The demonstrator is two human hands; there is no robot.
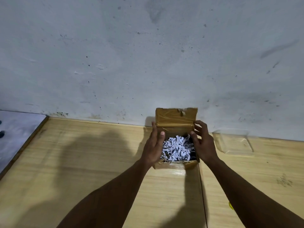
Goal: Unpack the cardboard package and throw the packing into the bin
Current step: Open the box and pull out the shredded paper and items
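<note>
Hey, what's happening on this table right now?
A person is unpacking a small cardboard box on a wooden table by a wall. Its taped lid stands open at the back. The left hand and right hand are on either side of the box, at its walls. It is full of shredded paper, none removed yet. A clear plastic container sits to the right. No bin is in view.

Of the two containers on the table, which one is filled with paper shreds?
The cardboard box between both hands, lid up. The clear plastic container to its right looks empty.
</note>
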